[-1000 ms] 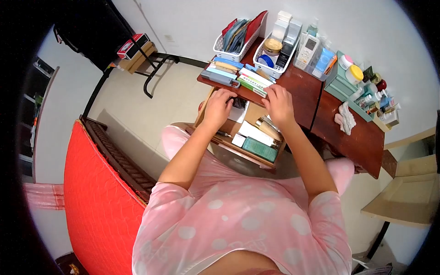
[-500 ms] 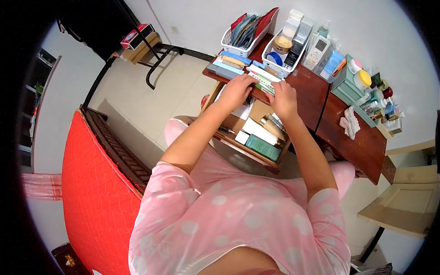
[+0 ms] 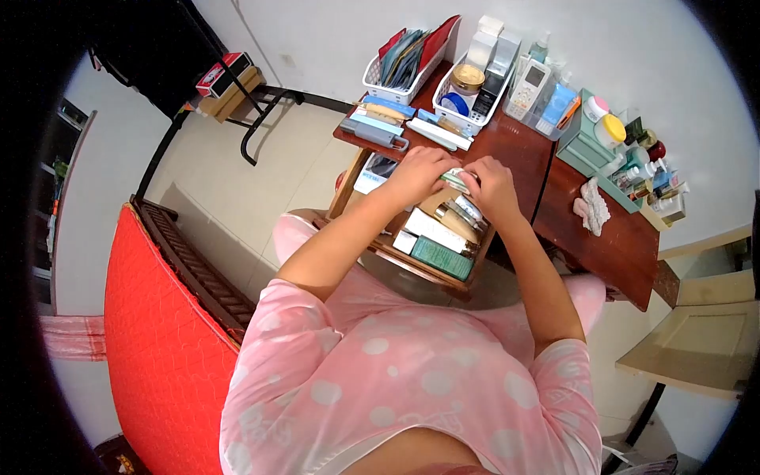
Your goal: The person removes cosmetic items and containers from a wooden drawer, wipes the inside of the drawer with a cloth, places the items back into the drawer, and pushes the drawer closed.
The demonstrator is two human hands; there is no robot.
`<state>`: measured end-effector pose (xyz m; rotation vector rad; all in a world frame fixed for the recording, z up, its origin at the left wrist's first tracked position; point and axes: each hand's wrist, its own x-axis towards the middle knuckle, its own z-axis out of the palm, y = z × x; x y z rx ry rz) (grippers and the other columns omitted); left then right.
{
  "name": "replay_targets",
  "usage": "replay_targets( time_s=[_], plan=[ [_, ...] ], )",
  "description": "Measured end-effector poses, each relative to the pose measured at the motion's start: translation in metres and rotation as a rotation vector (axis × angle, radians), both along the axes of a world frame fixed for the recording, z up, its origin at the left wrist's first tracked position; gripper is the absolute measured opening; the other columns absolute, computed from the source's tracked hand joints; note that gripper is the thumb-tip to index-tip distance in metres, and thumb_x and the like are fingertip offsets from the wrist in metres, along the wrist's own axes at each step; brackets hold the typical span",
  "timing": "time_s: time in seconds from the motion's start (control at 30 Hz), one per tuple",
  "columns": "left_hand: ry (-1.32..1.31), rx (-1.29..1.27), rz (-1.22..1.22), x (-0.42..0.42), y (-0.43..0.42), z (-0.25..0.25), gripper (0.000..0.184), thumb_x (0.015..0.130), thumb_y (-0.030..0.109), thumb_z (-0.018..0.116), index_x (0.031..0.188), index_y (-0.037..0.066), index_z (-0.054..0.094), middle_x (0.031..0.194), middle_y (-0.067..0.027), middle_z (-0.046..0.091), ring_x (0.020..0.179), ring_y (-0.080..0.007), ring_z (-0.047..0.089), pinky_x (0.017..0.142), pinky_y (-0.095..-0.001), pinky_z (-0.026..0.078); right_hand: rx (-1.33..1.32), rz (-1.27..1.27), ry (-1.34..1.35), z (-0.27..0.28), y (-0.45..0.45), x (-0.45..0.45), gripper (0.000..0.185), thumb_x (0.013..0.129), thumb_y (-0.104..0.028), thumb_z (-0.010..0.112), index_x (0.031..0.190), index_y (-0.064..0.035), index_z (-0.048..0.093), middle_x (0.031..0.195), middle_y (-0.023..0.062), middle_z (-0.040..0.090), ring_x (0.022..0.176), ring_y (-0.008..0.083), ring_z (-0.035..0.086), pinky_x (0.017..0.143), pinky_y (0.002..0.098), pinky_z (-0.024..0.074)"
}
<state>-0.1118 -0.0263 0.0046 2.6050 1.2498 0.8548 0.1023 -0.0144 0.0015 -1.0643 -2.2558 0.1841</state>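
Between both hands is a narrow white-and-green box (image 3: 454, 180), held by its two ends above the open drawer and mostly covered by fingers. My left hand (image 3: 419, 172) closes on its left end; my right hand (image 3: 492, 187) grips the right end with thumb and fingers. Below them, the wooden drawer (image 3: 378, 247) holds a green box (image 3: 442, 258), a long white box (image 3: 435, 229), small bottles and a blue-and-white pack (image 3: 372, 172) at its left. On the tabletop just beyond lie white slim boxes (image 3: 440, 133) and a grey long-shaped item (image 3: 372, 133).
A white basket of packets (image 3: 388, 89) stands at the back of the desk (image 3: 522, 154). Beside it are a basket of jars (image 3: 467, 123), a remote control (image 3: 527, 91) and a green organizer (image 3: 582, 142). A crumpled cloth (image 3: 592, 207) lies rightward; a red mattress (image 3: 170, 324) is at left.
Both hands have drawn the white-and-green box back from the tabletop edge to above the drawer. The hands are closer together. The whole view has shifted slightly.
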Motion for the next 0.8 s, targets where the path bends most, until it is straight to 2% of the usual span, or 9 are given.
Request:
replay_targets(
  time_s=[0.1,0.33,0.5,0.6,0.7,0.8],
  plan=[
    [0.021,-0.043,0.041,-0.01,-0.013,0.004,0.045,0.075,0.014,0.078,0.118,0.015,0.064,0.114,-0.0067,0.062,0.11,-0.0288,0.057,0.098,-0.0439,0.039,0.068,-0.002,0.02,0.003,0.015,-0.01,0.021,0.082,-0.016,0.072,0.101,-0.0084,0.066,0.099,0.0065,0.06,0.095,0.0279,0.058,0.081,0.0426,0.0441],
    [-0.041,-0.09,0.118,-0.05,-0.053,0.013,0.046,0.075,0.013,0.077,0.118,0.012,0.064,0.112,-0.0066,0.062,0.11,-0.0286,0.057,0.097,-0.0426,0.041,0.243,-0.068,-0.146,0.007,0.047,-0.059,0.029,0.079,-0.016,0.075,0.105,-0.0088,0.064,0.103,0.0071,0.062,0.1,0.0276,0.058,0.086,0.0424,0.0452],
    [-0.059,-0.18,0.204,-0.09,-0.074,0.009,0.044,0.076,0.014,0.077,0.118,0.013,0.065,0.112,-0.0089,0.064,0.109,-0.0304,0.058,0.095,-0.0408,0.043,0.315,-0.101,-0.169,0.004,0.056,-0.079,0.021,0.077,-0.012,0.069,0.097,-0.0075,0.063,0.095,0.0091,0.062,0.095,0.0271,0.06,0.081,0.0403,0.0477],
    [-0.094,-0.193,0.257,-0.111,-0.082,-0.001,0.042,0.076,0.014,0.077,0.117,0.013,0.065,0.112,-0.0087,0.064,0.107,-0.0309,0.059,0.094,-0.0418,0.044,0.244,-0.108,-0.191,-0.002,0.061,-0.08,0.032,0.077,-0.01,0.073,0.107,-0.0068,0.063,0.096,0.0111,0.061,0.095,0.0315,0.059,0.081,0.0433,0.0475],
    [-0.152,-0.269,0.309,-0.125,-0.089,-0.002,0.041,0.076,0.012,0.077,0.116,0.012,0.065,0.113,-0.0105,0.064,0.103,-0.0328,0.06,0.092,-0.0411,0.047,0.262,-0.05,-0.07,0.008,0.053,-0.074,0.021,0.08,-0.008,0.067,0.1,-0.0059,0.063,0.095,0.0113,0.062,0.094,0.0308,0.06,0.08,0.0434,0.0493],
    [-0.179,-0.333,0.369,-0.132,-0.096,0.002,0.042,0.076,0.011,0.077,0.116,0.01,0.064,0.114,-0.0136,0.064,0.104,-0.0343,0.061,0.092,-0.0401,0.049,0.235,-0.006,0.082,0.025,0.032,-0.075,0.025,0.082,-0.007,0.065,0.107,-0.0034,0.062,0.097,0.0136,0.062,0.096,0.0346,0.059,0.084,0.0445,0.0495]
  ],
)
